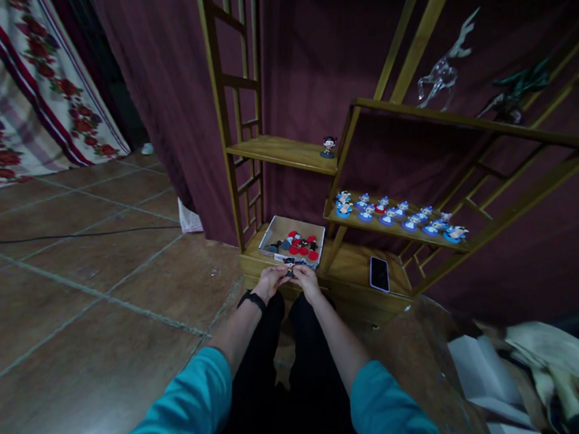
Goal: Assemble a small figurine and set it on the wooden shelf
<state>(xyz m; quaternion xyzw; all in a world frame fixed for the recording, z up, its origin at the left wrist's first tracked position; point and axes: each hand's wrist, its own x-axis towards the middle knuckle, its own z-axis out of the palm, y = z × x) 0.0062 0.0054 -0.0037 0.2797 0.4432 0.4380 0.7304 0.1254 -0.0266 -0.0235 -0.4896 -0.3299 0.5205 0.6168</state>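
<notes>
Between the fingertips of my left hand and my right hand is a small dark-haired figurine, held upright. Both hands are closed on its lower part, just in front of an open cardboard box. Inside that box lie several loose figurines with red and dark round bases. A similar dark-haired figurine stands at the right end of the left shelf board, above the box.
Rows of small blue-and-white figurines line the middle right shelf. A phone lies on the bottom board. Glass animal statues occupy the upper shelf. White boxes rest on the floor at right; a cable crosses the tiles at left.
</notes>
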